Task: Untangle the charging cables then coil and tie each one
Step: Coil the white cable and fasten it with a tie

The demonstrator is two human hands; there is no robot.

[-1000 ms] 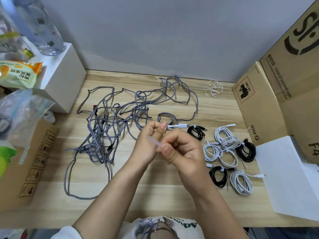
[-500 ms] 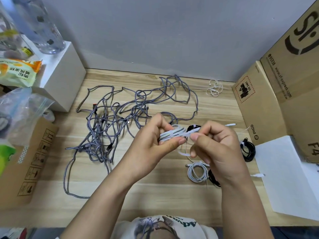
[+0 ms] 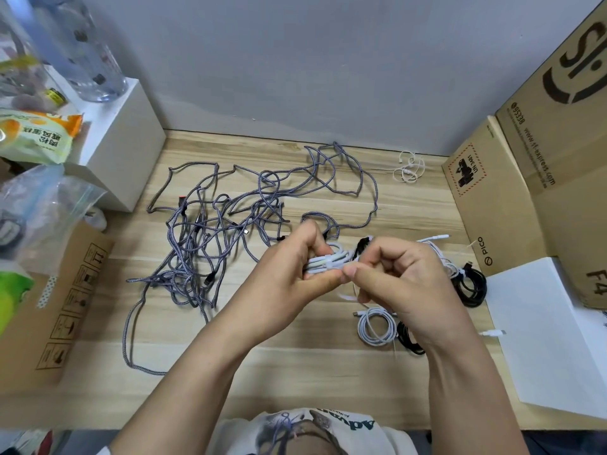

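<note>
My left hand (image 3: 289, 274) grips a coiled white cable (image 3: 331, 262) above the wooden table (image 3: 295, 366). A white tie band is wrapped round the coil. My right hand (image 3: 397, 280) pinches the tie's loose end right beside the coil. A big tangle of grey braided cables (image 3: 210, 238) sprawls over the table's left and back. Tied coils lie at the right: a white coil (image 3: 374, 326), a black coil (image 3: 409, 339) partly under my right wrist, and another black coil (image 3: 471, 287). More white coils are mostly hidden behind my right hand.
Cardboard boxes (image 3: 525, 178) wall off the right side, with a white box (image 3: 551, 336) in front of them. A white block (image 3: 121, 159) with a water bottle (image 3: 88, 50) stands at the back left. Small white ties (image 3: 409, 167) lie near the back wall.
My hands first held only a tie strip; they then took up a white coil from the right. The tie now sits round the coil, and my right hand has closed in on it.
</note>
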